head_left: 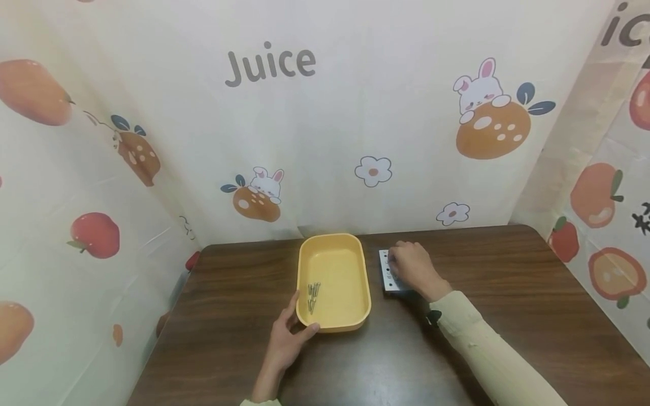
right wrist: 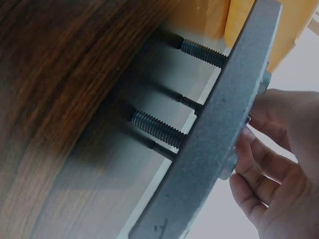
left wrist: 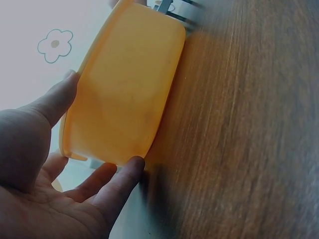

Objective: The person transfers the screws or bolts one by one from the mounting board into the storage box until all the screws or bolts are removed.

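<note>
My left hand grips the near left corner of a yellow tray, thumb on the rim and fingers against its side. Several thin dark metal pieces that look like screws lie inside at the tray's left. To its right, my right hand bends over a grey metal plate with holes along its light top. Threaded bolts poke out beneath the plate, some thick, some thin. In the right wrist view, my fingertips pinch a small screw head on top, partly hidden by the fingers.
The dark wooden table carries the tray and the plate. Behind it hangs a pale curtain printed with fruit, flowers and rabbits, which also covers both sides. A dark band circles the right wrist.
</note>
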The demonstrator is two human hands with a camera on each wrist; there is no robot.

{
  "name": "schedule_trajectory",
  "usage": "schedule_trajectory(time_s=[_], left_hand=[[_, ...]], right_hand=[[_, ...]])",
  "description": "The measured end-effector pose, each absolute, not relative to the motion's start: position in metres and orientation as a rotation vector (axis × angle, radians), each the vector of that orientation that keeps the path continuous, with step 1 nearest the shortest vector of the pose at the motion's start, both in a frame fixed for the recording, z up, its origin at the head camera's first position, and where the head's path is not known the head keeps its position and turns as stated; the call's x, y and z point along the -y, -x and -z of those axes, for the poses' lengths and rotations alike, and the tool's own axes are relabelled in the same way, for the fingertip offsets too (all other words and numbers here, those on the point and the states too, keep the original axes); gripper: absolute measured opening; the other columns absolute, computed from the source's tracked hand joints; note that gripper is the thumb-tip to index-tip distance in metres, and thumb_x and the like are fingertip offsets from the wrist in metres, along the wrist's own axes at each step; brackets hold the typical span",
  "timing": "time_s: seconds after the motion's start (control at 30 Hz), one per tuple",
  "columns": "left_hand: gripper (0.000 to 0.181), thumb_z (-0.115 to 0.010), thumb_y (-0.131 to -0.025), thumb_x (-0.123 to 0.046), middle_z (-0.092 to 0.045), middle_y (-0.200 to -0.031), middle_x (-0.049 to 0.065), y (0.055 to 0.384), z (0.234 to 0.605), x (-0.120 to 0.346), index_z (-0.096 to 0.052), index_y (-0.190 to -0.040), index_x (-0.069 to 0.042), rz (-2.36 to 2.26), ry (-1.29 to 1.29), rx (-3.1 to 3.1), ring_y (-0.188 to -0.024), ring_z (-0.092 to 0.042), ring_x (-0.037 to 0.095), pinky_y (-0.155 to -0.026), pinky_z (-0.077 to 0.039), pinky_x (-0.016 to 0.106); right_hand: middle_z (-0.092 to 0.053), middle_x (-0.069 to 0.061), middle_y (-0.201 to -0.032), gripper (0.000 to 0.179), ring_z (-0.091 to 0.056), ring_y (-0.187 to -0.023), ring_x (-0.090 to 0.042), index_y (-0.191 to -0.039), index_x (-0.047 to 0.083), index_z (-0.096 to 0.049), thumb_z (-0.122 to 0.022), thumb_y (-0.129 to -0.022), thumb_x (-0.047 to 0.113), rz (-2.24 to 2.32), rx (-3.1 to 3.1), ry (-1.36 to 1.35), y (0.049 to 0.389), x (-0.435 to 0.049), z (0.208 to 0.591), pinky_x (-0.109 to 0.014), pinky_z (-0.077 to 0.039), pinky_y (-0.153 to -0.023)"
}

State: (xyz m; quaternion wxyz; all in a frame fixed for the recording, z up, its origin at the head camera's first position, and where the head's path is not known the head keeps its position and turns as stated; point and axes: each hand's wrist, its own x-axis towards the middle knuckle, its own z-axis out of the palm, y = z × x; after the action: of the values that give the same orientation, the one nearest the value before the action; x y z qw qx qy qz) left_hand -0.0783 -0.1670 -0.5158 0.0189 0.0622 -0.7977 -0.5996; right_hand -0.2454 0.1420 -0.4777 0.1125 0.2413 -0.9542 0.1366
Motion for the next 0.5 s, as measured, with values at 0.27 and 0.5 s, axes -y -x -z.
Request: schedule_trajectory(time_s=[0.27, 0.5], left_hand=[[0.094, -0.088, -0.086, -0.015, -0.048, -0.154, 0.030, 0.0783, 0.5152, 0.1668, -0.038, -0.165, -0.010, 1.845, -0.198, 2.494, -0.135, -0.057, 0.046, -0.115, -0.047, 0.061], [0.094, -0.088, -0.087, -0.016, -0.048, -0.153, 0.029, 0.0782, 0.5156, 0.1667, -0.037, -0.165, -0.009, 1.844, -0.192, 2.500, -0.134, -0.057, 0.047, -0.113, -0.048, 0.062]], right_hand=[[-0.073, -0.011, -0.086, 0.004, -0.070, -0.081, -0.029, -0.093, 0.003, -0.078, -0.079, -0.090, 0.001, -0.418, 2.799, -0.652, 0.2465, -0.1415, 0.4803, -0.046, -0.059, -0.076], [-0.068, -0.007, -0.077, 0.009, -0.064, -0.073, -0.025, -0.083, 0.004, -0.075, -0.077, -0.087, -0.004, -0.446, 2.757, -0.655, 0.2471, -0.1419, 0.4829, -0.043, -0.053, -0.070]])
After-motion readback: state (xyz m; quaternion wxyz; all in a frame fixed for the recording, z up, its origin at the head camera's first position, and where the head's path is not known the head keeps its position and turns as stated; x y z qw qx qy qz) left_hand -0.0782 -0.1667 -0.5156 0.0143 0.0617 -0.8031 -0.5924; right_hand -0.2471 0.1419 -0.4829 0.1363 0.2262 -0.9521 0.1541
